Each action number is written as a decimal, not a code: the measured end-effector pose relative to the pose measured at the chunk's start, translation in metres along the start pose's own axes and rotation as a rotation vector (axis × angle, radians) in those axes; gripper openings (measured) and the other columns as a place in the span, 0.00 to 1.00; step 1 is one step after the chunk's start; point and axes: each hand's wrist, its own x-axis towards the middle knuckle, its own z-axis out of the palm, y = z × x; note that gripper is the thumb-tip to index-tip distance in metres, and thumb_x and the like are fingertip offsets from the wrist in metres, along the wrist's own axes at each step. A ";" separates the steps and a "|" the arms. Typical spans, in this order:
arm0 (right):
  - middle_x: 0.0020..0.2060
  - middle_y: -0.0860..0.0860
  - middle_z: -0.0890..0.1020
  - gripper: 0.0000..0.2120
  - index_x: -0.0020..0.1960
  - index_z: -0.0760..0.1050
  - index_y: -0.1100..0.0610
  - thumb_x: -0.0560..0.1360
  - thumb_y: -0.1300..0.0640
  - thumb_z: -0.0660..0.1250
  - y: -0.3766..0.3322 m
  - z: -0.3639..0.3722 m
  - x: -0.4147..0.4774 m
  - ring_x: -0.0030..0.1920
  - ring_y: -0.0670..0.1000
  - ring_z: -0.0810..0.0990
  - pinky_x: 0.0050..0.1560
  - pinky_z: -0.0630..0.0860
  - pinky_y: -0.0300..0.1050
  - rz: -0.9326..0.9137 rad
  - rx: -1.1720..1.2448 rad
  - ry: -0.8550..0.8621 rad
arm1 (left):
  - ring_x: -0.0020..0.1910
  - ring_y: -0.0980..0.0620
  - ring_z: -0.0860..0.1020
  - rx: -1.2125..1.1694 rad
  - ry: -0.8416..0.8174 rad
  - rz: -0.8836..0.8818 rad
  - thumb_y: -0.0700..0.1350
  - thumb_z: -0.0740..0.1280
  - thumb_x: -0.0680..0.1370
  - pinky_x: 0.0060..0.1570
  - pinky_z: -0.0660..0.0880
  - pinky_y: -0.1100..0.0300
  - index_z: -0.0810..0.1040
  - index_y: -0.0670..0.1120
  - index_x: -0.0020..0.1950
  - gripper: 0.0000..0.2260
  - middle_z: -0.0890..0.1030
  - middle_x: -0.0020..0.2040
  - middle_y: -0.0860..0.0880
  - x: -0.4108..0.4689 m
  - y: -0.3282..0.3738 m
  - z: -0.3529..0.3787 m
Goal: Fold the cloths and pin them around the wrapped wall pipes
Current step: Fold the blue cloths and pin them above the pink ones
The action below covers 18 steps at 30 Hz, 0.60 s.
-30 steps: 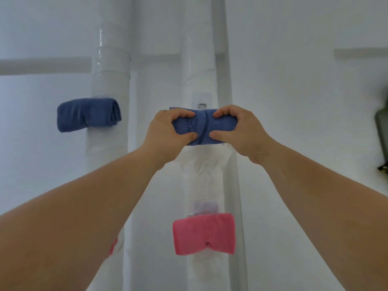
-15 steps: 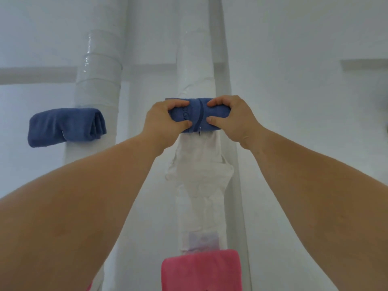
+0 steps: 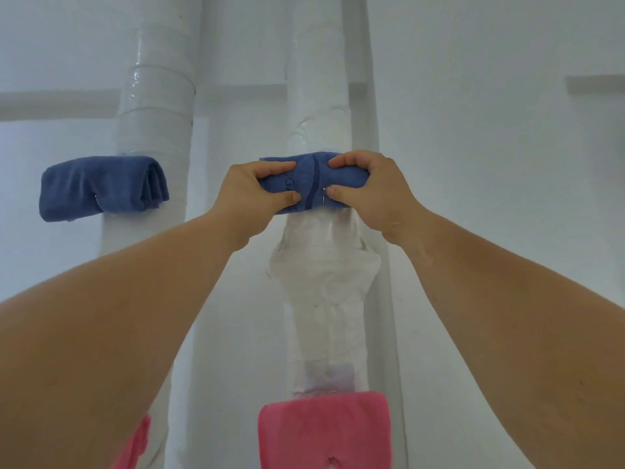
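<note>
So, L hand (image 3: 252,189), R hand (image 3: 375,187) pinch blue cloth (image 3: 313,177); 2nd blue cloth (image 3: 101,187), 2 pink cloths (image 3: 324,431) (image 3: 135,445), 2 pipes (image 3: 155,96) (image 3: 318,79).

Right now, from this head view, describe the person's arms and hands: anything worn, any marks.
Both are bare. The left forearm and right forearm show no sleeve up to the frame edge. The left hand and right hand wear no gloves, and no ring, watch or bracelet shows on the sides in view. The visible thumbnails look short and unpainted.
</note>
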 end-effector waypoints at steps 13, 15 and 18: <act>0.49 0.46 0.80 0.05 0.52 0.79 0.52 0.80 0.53 0.66 -0.008 -0.008 -0.003 0.47 0.43 0.77 0.51 0.73 0.36 -0.101 -0.353 -0.005 | 0.79 0.44 0.59 1.057 0.057 0.432 0.52 0.65 0.81 0.78 0.53 0.43 0.83 0.51 0.62 0.14 0.60 0.81 0.48 -0.011 0.013 0.003; 0.52 0.50 0.76 0.05 0.54 0.75 0.51 0.80 0.51 0.64 -0.007 -0.011 -0.006 0.49 0.51 0.74 0.52 0.72 0.44 -0.179 -0.688 0.006 | 0.79 0.44 0.60 1.111 -0.007 0.496 0.48 0.63 0.83 0.78 0.52 0.46 0.75 0.48 0.72 0.18 0.64 0.80 0.46 -0.011 0.013 0.009; 0.60 0.53 0.76 0.13 0.63 0.72 0.54 0.79 0.53 0.64 -0.003 -0.011 -0.014 0.57 0.58 0.75 0.55 0.75 0.53 -0.333 -0.939 0.072 | 0.78 0.40 0.63 1.114 -0.052 0.504 0.44 0.60 0.84 0.76 0.57 0.47 0.61 0.51 0.81 0.25 0.64 0.79 0.41 -0.012 0.002 0.014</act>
